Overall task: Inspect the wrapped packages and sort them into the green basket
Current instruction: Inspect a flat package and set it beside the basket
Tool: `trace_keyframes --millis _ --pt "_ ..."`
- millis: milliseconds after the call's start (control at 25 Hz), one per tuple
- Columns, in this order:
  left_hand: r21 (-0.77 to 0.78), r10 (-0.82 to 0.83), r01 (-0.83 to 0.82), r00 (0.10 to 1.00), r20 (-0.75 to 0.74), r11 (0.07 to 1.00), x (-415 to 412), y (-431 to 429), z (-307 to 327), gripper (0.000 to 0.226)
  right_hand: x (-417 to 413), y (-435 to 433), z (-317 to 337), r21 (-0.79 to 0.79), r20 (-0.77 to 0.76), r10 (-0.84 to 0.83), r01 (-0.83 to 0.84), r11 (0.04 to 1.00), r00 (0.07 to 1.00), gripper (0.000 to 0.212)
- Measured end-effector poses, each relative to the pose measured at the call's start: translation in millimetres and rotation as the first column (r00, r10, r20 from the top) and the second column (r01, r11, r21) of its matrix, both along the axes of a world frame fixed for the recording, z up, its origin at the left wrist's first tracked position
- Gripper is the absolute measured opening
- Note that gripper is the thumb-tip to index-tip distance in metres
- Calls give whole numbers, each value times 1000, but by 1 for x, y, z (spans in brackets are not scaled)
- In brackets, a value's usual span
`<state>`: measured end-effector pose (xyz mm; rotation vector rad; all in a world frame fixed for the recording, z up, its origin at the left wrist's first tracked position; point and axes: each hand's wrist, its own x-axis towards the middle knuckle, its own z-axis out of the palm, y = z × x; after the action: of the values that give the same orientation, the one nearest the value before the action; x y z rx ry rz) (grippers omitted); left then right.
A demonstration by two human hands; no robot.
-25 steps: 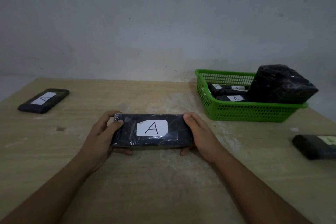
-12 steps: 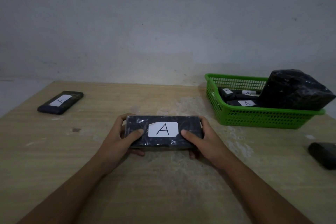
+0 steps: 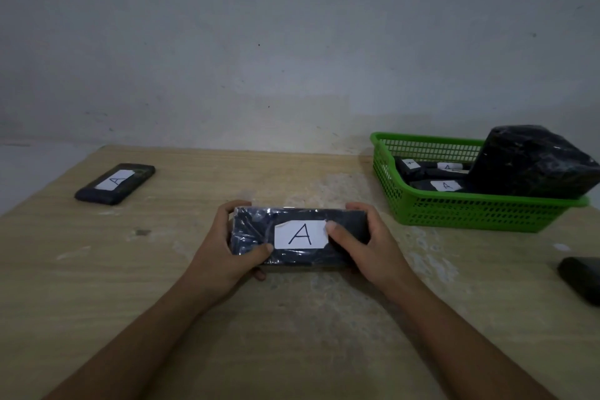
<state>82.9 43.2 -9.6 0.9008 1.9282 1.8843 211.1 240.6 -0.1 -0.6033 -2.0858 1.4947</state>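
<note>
Fingers (image 3: pixel 242 206) of the left hand (image 3: pixel 220 253) and right hand (image 3: pixel 373 247) curl round the package (image 3: pixel 253 229) ends, thumbs on top. They hold it low over the counter (image 3: pixel 162 286), label (image 3: pixel 300 235) up, probably for reading. The basket (image 3: pixel 454 214), already holding others, stands near on the right.

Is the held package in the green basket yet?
No, the left hand and right hand grip the black wrapped package over the wooden table, apart from the green plastic basket.
</note>
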Motion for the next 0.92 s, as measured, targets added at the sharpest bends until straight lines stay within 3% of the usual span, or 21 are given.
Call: trace_keyframes --millis 160,320,400,520,640,800,920 --pt "-17 -28 27 997 -66 999 9 1 1 71 -3 -11 7 17 -17 -183 184 983 983 46" --pt "-21 -22 21 997 -71 1000 15 1 1 79 -4 -9 5 1 -33 -199 199 980 980 51" --pt "17 14 -12 998 -67 1000 12 1 3 76 -4 -7 3 -36 -41 -171 170 985 984 49" --pt "49 50 -48 997 -57 998 6 -2 6 71 -4 -3 6 -175 -185 -81 48 983 979 26" --pt "36 -32 30 998 56 999 2 -4 4 65 -2 -2 5 -200 -288 22 -83 976 957 7" --pt "240 -146 80 951 272 967 -7 -3 0 49 -3 -4 -3 -157 -286 117 -167 973 951 18" --pt "335 -197 89 932 303 938 -14 -5 -3 63 -4 -4 -3 -167 -193 151 -184 968 970 27"
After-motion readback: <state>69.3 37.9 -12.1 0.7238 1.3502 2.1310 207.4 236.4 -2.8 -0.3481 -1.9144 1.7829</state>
